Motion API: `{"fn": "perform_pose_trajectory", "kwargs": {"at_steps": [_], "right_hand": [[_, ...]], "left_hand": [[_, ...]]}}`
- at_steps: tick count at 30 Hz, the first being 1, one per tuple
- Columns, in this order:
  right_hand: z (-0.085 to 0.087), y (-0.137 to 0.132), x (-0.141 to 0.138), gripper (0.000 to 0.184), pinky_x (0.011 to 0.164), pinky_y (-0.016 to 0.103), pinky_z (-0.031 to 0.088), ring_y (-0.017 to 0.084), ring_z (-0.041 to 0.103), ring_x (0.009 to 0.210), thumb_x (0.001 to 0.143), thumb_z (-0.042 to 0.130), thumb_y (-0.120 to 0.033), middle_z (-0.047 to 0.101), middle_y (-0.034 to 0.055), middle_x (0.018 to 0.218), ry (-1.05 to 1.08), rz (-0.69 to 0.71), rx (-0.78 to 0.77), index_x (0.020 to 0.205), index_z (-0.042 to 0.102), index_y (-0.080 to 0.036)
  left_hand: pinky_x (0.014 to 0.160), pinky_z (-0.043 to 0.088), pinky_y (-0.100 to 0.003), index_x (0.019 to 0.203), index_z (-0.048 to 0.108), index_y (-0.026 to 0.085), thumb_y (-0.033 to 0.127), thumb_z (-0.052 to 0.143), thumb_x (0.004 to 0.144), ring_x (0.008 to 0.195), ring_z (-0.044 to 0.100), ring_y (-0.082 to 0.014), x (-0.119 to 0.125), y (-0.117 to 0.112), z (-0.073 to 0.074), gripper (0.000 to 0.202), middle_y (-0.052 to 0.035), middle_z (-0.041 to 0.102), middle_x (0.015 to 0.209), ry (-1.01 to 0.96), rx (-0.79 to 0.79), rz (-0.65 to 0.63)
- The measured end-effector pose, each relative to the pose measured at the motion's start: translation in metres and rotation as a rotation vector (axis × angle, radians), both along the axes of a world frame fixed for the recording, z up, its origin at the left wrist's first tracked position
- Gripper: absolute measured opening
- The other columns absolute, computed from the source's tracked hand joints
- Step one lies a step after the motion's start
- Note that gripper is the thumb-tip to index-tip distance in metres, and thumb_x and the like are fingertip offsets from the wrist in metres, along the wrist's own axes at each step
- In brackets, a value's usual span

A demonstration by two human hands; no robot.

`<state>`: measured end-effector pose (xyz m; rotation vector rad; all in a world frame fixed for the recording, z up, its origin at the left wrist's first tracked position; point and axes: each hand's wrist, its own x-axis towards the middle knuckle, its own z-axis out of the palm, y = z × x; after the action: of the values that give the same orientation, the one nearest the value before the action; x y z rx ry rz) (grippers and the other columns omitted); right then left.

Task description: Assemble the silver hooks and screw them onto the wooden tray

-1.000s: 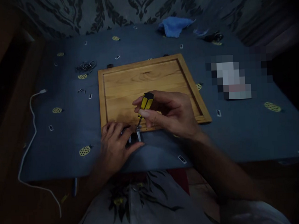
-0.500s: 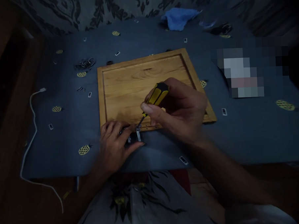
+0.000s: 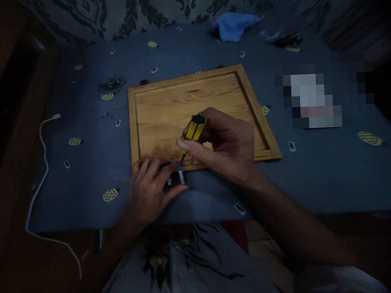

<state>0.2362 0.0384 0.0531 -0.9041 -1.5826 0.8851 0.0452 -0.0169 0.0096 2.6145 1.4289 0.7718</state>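
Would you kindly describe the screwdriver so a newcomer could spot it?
Find the wooden panel. Above its near edge, the right hand grips the screwdriver, set apart from the silvery metal piece below by its yellow-and-black handle.

Since half a second ago, your right hand [image 3: 231, 147] has shifted toward the wooden panel's [image 3: 168, 117] left side, and your screwdriver [image 3: 195, 130] leans less.

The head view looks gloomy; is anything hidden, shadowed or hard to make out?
In the head view: dim overall, darkest along both side edges; coarse squares hide something at right; shadow darkens the board beside the left hand; the screwdriver reads clearly, but the metal part at its tip is too dim to make out fully.
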Motion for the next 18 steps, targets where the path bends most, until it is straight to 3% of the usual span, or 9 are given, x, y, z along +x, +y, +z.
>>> {"fn": "perform_pose_trajectory", "kwargs": {"at_steps": [6,14,18], "right_hand": [[0.005,-0.001,0.004,0.028,0.058,0.026,0.051,0.011,0.056,0.06,0.081,0.084,-0.041,0.06,-0.0042,0.07,-0.087,0.031,0.054,0.081,0.063,-0.022],[0.013,-0.003,0.007,0.026,0.06,0.025,0.052,0.012,0.062,0.068,0.088,0.076,-0.046,0.065,-0.0014,0.076,-0.034,0.177,-0.029,0.089,0.068,-0.021],[0.015,-0.002,0.01,0.029,0.057,0.024,0.052,0.011,0.059,0.065,0.093,0.07,-0.048,0.065,-0.0003,0.078,-0.03,0.227,-0.075,0.083,0.068,-0.02]], "left_hand": [[0.095,0.048,-0.048,0.117,0.071,0.019,0.056,0.066,0.094,0.107,0.063,-0.03,-0.001,-0.001,-0.002,0.044,-0.0114,0.071,0.11,-0.005,-0.024,0.011],[0.092,0.048,-0.047,0.111,0.073,0.019,0.057,0.067,0.093,0.103,0.063,-0.03,0.0,0.0,-0.003,0.043,-0.0112,0.071,0.108,-0.021,0.005,0.015],[0.093,0.048,-0.047,0.114,0.072,0.018,0.057,0.067,0.092,0.103,0.064,-0.0292,0.0,0.0,-0.002,0.045,-0.0105,0.072,0.108,-0.015,-0.007,0.012]]}}
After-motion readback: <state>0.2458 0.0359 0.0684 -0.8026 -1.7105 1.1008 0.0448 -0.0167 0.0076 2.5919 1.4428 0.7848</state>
